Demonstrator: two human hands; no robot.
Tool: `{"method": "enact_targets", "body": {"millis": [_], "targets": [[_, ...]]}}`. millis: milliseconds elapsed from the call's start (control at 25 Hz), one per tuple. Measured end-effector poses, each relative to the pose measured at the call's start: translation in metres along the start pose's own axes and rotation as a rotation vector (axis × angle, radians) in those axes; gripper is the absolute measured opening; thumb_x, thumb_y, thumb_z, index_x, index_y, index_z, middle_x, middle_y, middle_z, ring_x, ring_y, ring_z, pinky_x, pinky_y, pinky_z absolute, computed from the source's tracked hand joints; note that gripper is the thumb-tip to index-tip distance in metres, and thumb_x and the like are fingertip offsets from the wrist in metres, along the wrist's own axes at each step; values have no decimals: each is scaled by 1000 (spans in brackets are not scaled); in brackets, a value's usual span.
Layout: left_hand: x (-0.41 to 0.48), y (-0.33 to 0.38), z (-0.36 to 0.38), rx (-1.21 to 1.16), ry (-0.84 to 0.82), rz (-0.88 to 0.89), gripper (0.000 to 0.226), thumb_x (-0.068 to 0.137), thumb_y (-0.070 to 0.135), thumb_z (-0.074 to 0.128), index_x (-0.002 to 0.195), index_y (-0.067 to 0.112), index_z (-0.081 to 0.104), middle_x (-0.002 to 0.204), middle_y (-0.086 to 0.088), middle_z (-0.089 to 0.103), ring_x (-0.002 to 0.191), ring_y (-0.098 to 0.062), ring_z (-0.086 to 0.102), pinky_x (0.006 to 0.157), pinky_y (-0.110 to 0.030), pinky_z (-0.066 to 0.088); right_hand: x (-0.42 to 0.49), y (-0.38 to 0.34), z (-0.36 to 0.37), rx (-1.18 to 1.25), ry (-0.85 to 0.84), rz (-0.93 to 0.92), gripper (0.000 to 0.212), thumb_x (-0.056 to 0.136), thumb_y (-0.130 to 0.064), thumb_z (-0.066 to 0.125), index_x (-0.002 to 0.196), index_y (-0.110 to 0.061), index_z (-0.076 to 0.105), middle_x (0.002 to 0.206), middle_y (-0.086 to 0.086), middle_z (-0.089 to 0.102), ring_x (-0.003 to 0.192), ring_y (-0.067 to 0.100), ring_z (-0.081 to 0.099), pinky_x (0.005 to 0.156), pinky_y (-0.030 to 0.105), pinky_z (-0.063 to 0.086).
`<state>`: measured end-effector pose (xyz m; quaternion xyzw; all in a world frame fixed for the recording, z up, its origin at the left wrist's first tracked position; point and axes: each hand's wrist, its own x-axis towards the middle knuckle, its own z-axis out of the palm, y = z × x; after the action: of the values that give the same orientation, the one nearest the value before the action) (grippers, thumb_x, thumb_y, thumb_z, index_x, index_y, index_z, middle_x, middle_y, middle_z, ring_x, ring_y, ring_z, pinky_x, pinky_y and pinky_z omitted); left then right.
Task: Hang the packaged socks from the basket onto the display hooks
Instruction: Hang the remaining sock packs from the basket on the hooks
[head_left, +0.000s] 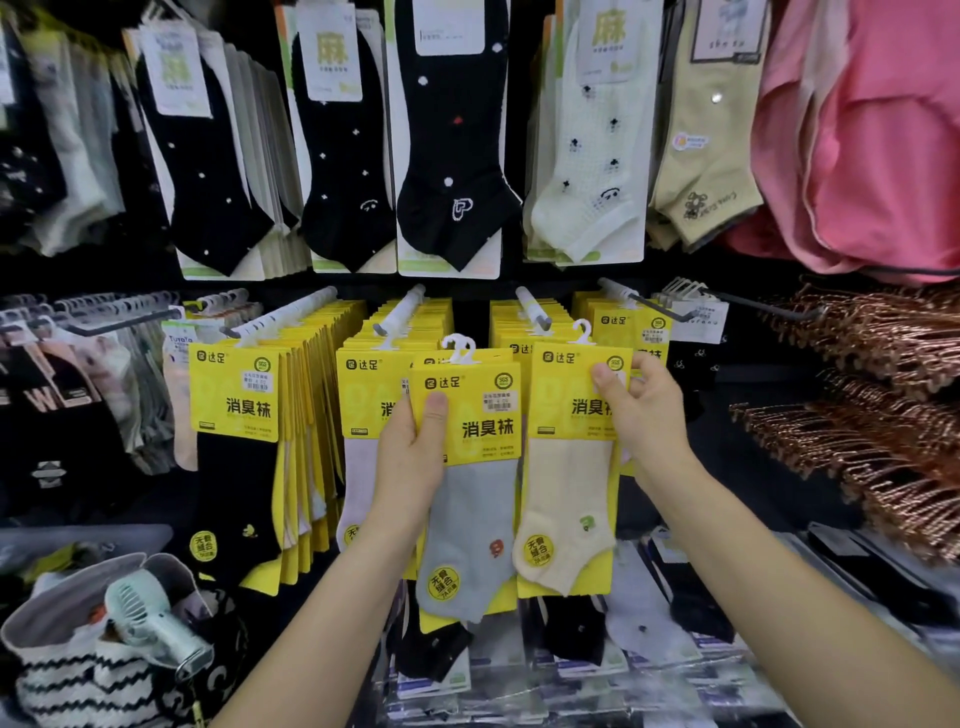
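On yellow sock packs, two hands

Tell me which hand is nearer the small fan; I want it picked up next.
Left. The left hand, gripping the grey sock pack, is up and right of the fan; the right hand, pinching the cream sock pack, is farther right.

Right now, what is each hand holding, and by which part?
The left hand grips the yellow-carded grey sock pack by the card's left edge. The right hand pinches the yellow-carded cream sock pack at its upper right corner.
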<state>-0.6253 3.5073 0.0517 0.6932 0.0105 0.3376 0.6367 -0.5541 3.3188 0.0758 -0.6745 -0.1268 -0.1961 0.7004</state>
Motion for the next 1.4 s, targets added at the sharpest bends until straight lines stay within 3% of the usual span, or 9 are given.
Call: {"method": "enact_targets", "body": {"millis": [160, 440, 600, 720, 800, 960, 1120, 1320, 1400], "targets": [[0, 1, -14, -14, 34, -9, 16, 97, 35, 43, 95, 27, 57, 94, 13, 66, 85, 3, 63, 64, -10, 47, 15, 1, 9, -11, 18, 17, 29, 92, -24, 58, 117, -12, 52, 102, 7, 68, 92, 13, 66, 69, 25, 54], [-5, 5, -16, -19, 28, -13, 18, 97, 33, 44, 93, 23, 57, 92, 11, 67, 82, 0, 64, 63, -13, 49, 24, 9, 36, -193, -4, 6, 21, 90, -27, 60, 104, -15, 52, 101, 5, 65, 97, 21, 61, 80, 38, 51], [-6, 5, -10, -11, 16, -36, 18, 96, 36, 44, 97, 24, 57, 103, 3, 67, 98, -13, 63, 80, -30, 52, 21, 9, 34, -247, 24, 41, 27, 87, -32, 63, 105, -17, 50, 94, -5, 58, 96, 19, 57, 76, 32, 46], [-8, 4, -5, -20, -2, -38, 17, 96, 36, 44, 96, 27, 57, 102, 5, 68, 99, -12, 64, 79, -28, 52, 2, 8, 26, -220, 123, -88, 32, 83, -36, 67, 104, -20, 50, 94, -7, 51, 90, 11, 50, 76, 21, 41], [-12, 5, 4, -29, -26, -28, 17, 96, 36, 45, 97, 26, 59, 103, 5, 69, 99, -12, 64, 81, -30, 53, -16, 3, 28, -108, -20, -127, 27, 79, -39, 69, 90, -23, 50, 84, -6, 52, 77, 8, 49, 66, 14, 41], [-18, 7, 22, -77, -65, -13, 10, 94, 32, 50, 95, 30, 60, 94, 15, 69, 89, 2, 65, 71, -16, 53, -33, -4, 29, -146, -184, -69, 34, 73, -37, 75, 87, -12, 57, 83, 10, 65, 76, 22, 58, 71, 38, 50], [-18, 4, 23, -59, -92, -9, 12, 97, 26, 47, 99, 31, 58, 101, 17, 66, 93, 7, 62, 76, -13, 50, -26, -4, 12, -9, -202, 48, 14, 82, -21, 70, 87, -25, 58, 87, -3, 72, 88, 19, 68, 76, 37, 56], [-12, 2, 2, -49, 5, -29, 14, 98, 29, 44, 95, 31, 57, 96, 18, 66, 88, 5, 61, 67, -10, 47, -9, 1, 1, 92, -123, 205, 9, 90, -15, 60, 98, -20, 59, 102, 1, 69, 102, 22, 64, 89, 44, 52], [-9, 4, -10, -32, 38, -11, 13, 98, 30, 44, 96, 31, 57, 93, 18, 67, 87, 3, 63, 64, -8, 47, 2, -2, 3, 84, -71, 188, 6, 91, -16, 59, 95, -21, 58, 96, 0, 69, 97, 22, 65, 85, 43, 54]]}}
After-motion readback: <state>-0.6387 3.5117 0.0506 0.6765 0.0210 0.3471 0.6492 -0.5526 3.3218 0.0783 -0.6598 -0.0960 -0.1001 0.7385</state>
